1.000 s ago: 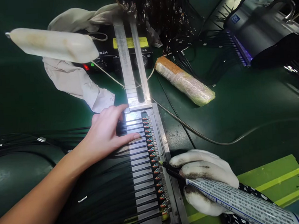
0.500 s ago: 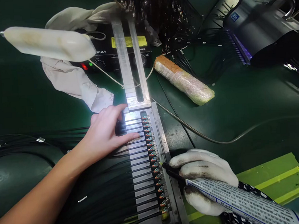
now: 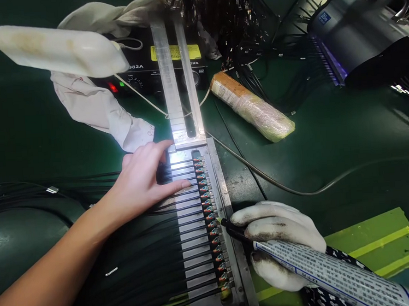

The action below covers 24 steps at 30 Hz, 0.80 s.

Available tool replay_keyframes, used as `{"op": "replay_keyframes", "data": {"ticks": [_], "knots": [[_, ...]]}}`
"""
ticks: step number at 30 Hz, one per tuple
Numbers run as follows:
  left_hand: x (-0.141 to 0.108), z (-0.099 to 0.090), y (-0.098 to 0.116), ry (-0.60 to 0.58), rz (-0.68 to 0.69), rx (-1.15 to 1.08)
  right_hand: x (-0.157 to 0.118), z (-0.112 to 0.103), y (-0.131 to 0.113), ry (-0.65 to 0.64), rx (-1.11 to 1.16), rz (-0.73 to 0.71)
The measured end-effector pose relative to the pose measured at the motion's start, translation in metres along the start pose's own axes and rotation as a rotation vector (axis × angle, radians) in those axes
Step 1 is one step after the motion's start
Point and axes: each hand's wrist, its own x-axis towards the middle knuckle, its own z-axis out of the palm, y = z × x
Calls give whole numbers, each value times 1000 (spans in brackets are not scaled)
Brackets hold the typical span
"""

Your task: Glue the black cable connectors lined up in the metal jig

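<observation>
A metal fixture [image 3: 223, 184] runs down the middle, with a row of black cables [image 3: 195, 232] laid across it. Small connectors with orange and green wires [image 3: 215, 239] line its slot. My bare left hand [image 3: 145, 179] rests at the fixture's upper left edge, thumb stretched over the cables and fingers apart, holding nothing. In a stained white glove, my right hand [image 3: 282, 240] is wrapped round a printed tube [image 3: 329, 270] with a black nozzle. The nozzle's tip is at the connectors around mid-row; whether it touches them cannot be made out.
Behind the fixture sits a black control box [image 3: 139, 76], with a white bottle [image 3: 59, 51] at its left. A wrapped roll [image 3: 252, 106] lies right of centre. The dark lamp housing [image 3: 363, 32] glows purple at the upper right. A green mat [image 3: 376, 241] lies lower right.
The view has shifted slightly, and the white bottle appears a little further up and left. Both hands keep nearly the same pose at the fixture.
</observation>
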Motion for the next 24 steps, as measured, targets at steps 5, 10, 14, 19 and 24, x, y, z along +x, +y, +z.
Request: {"op": "replay_keyframes", "data": {"ticks": [5, 10, 14, 19, 24], "knots": [[1, 0, 0, 1, 0, 6, 0, 0, 1, -1, -3, -1], [0, 2, -1, 11, 16, 9, 4, 0, 0, -5, -7, -2], [0, 1, -2, 11, 33, 9, 4, -1, 0, -3, -6, 4], [0, 0, -3, 7, 21, 12, 7, -1, -2, 2, -16, -26], [0, 0, -1, -3, 3, 3, 7, 0, -2, 11, 3, -23]]}}
